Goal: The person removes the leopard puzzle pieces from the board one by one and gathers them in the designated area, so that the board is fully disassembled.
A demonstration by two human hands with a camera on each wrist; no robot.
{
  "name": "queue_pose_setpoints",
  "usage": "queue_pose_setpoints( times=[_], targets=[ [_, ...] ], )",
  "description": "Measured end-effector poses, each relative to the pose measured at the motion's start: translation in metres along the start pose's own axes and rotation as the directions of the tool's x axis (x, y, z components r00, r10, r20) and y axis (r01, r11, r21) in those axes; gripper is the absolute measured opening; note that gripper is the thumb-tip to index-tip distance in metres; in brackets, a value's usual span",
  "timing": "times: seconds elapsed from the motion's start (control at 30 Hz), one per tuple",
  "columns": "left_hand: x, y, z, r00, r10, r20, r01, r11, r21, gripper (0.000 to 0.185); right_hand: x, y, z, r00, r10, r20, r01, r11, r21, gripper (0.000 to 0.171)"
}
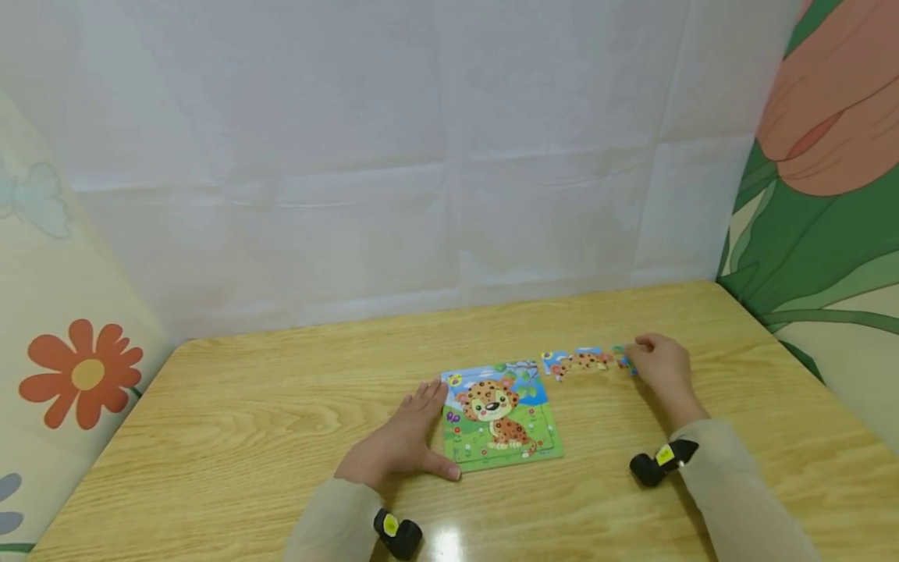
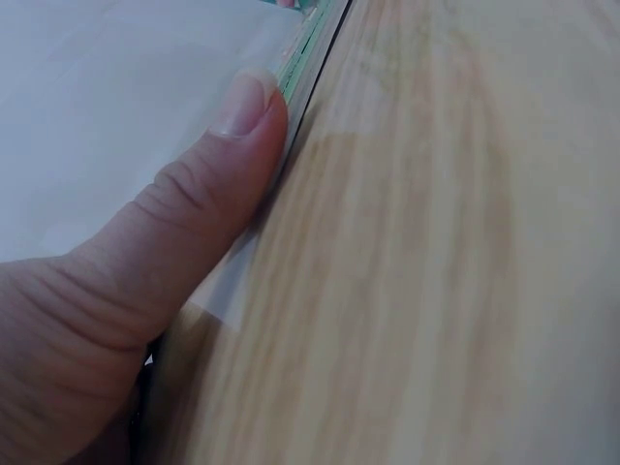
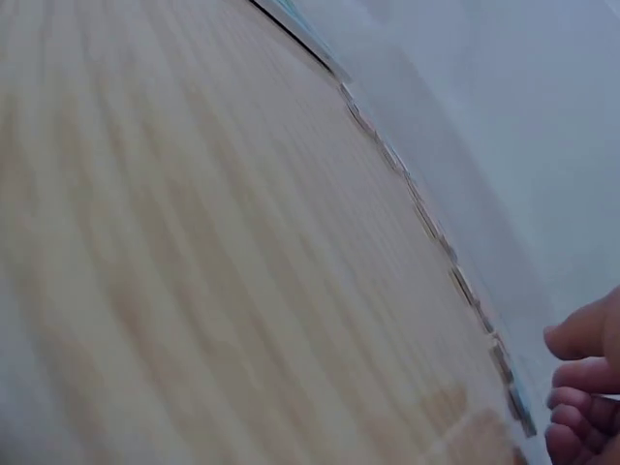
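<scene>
A square puzzle board (image 1: 502, 460) with a leopard cub on green grass lies flat on the table. My left hand (image 1: 403, 437) rests at its left side, fingers stretched along the left edge and thumb at the near corner. In the left wrist view the thumb (image 2: 208, 160) lies straight beside the board's green edge (image 2: 300, 58). Right of the board, several puzzle pieces (image 1: 579, 364) with spotted fur and blue sky form an uneven row. At the row's right end is my right hand (image 1: 662, 365), fingers loosely bent, with no piece visible between them in the right wrist view.
The wood-grain table (image 1: 281, 421) reaches back to a white cloth (image 1: 316, 195). A painted flower panel (image 1: 87, 375) stands on the left, and a leafy panel (image 1: 829, 234) borders the right side. Each wrist carries a black camera (image 1: 398, 535).
</scene>
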State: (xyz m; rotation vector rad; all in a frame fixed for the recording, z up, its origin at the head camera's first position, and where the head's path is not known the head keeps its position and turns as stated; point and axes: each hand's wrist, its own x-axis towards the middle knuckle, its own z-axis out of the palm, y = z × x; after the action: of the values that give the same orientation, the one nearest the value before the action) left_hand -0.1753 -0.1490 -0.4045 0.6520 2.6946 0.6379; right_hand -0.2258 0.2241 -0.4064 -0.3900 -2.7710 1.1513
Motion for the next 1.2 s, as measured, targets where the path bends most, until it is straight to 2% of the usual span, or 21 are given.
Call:
queue_pose_setpoints(
  times=[0.1, 0.2, 0.47, 0.73, 1.0, 1.2],
  targets=[
    [-0.001, 0.0, 0.0, 1.0, -0.004, -0.001, 0.004, 1.0, 0.002, 0.128, -0.003, -0.006, 0.002, 0.997, -0.068, -0.045, 0.07, 0.997, 0.041, 0.04],
    [-0.001, 0.0, 0.0, 1.0, -0.005, -0.005, 0.005, 1.0, 0.001, 0.128, -0.007, -0.014, 0.006, 0.99, -0.131, -0.052, 0.136, 0.986, 0.098, 0.037],
    [0.0, -0.001, 0.001, 1.0, -0.01, -0.002, 0.01, 1.0, 0.008, 0.128, -0.018, -0.038, 0.019, 0.966, -0.258, 0.021, 0.251, 0.953, 0.171, 0.034],
    [0.001, -0.001, 0.001, 1.0, -0.008, -0.001, 0.008, 1.0, 0.014, 0.128, -0.028, -0.057, 0.04, 0.92, -0.382, 0.09, 0.354, 0.906, 0.234, 0.029],
    [0.001, -0.001, 0.001, 1.0, -0.004, 0.0, 0.004, 1.0, 0.0, 0.127, -0.041, -0.073, 0.059, 0.856, -0.473, 0.211, 0.401, 0.863, 0.308, 0.03],
    [0.0, -0.002, 0.001, 1.0, 0.0, -0.003, 0.0, 1.0, -0.011, 0.127, -0.052, -0.084, 0.072, 0.78, -0.554, 0.289, 0.463, 0.823, 0.329, 0.031]
  ],
)
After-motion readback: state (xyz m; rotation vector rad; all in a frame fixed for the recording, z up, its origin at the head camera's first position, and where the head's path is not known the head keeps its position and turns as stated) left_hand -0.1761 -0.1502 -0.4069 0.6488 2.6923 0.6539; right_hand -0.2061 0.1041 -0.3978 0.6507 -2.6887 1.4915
